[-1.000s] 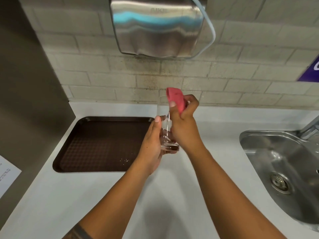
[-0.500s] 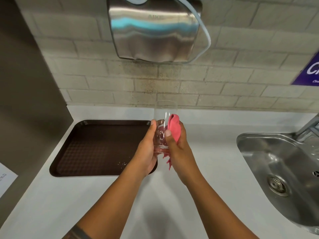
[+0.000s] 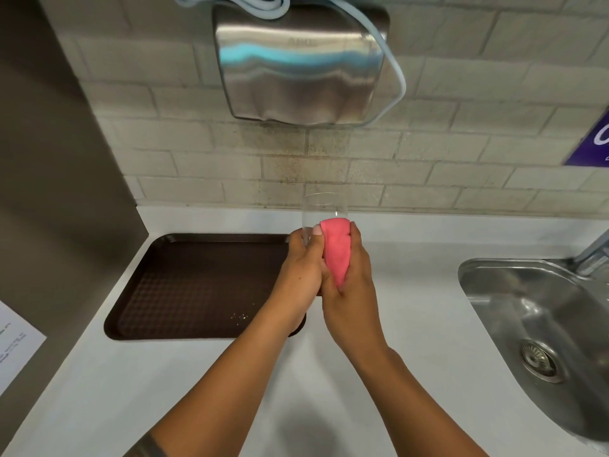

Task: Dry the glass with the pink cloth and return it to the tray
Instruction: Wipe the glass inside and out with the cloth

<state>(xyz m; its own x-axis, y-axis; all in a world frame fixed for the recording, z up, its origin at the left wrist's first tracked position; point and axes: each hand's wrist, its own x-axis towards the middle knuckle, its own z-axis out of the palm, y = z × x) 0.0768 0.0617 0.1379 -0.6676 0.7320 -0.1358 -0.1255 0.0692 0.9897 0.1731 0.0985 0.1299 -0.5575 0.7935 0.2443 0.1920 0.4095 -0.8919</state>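
Note:
A clear drinking glass (image 3: pixel 324 207) is held upright above the white counter, just right of the tray. My left hand (image 3: pixel 301 268) wraps its lower part from the left. My right hand (image 3: pixel 351 291) presses a folded pink cloth (image 3: pixel 336 249) against the glass's near side. The bottom of the glass is hidden behind both hands. The dark brown tray (image 3: pixel 197 288) lies flat on the counter to the left, with a few pale crumbs near its front right corner.
A steel sink (image 3: pixel 540 328) with a drain is set into the counter at the right, its tap at the frame edge. A metal hand dryer (image 3: pixel 300 64) hangs on the brick wall above. A grey panel (image 3: pixel 56 179) stands at the left.
The pink cloth has come down from the glass's rim to its outer side. Both hands and the glass have shifted slightly; the view has tilted upward.

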